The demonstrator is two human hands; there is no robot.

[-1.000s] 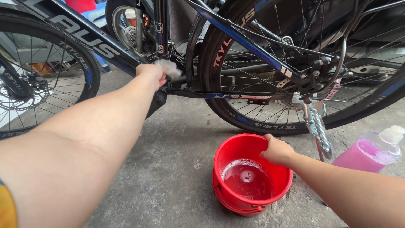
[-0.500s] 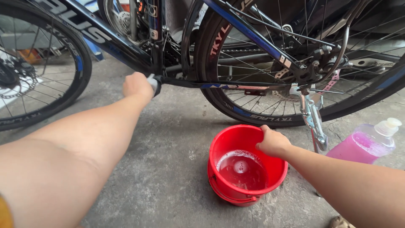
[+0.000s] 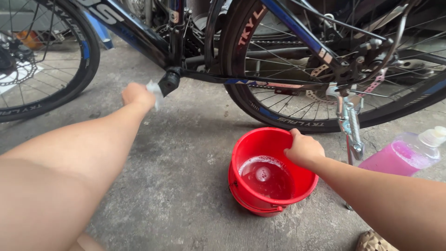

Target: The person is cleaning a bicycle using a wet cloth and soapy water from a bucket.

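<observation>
arms: bare, sleeveless | hands: gloveless (no rings or watch)

Pink liquid in a clear plastic bottle (image 3: 403, 155), lying tilted on stained grey concrete floor (image 3: 186, 195) at far right. Silver kickstand (image 3: 349, 122) planted just beside it. Front wheel (image 3: 44, 60) with disc rotor (image 3: 16, 65) at upper left.

Left hand (image 3: 137, 95) grips white cloth (image 3: 154, 92) by bike frame (image 3: 139, 35); right hand (image 3: 304, 149) on red bucket (image 3: 241, 181) rim.
</observation>
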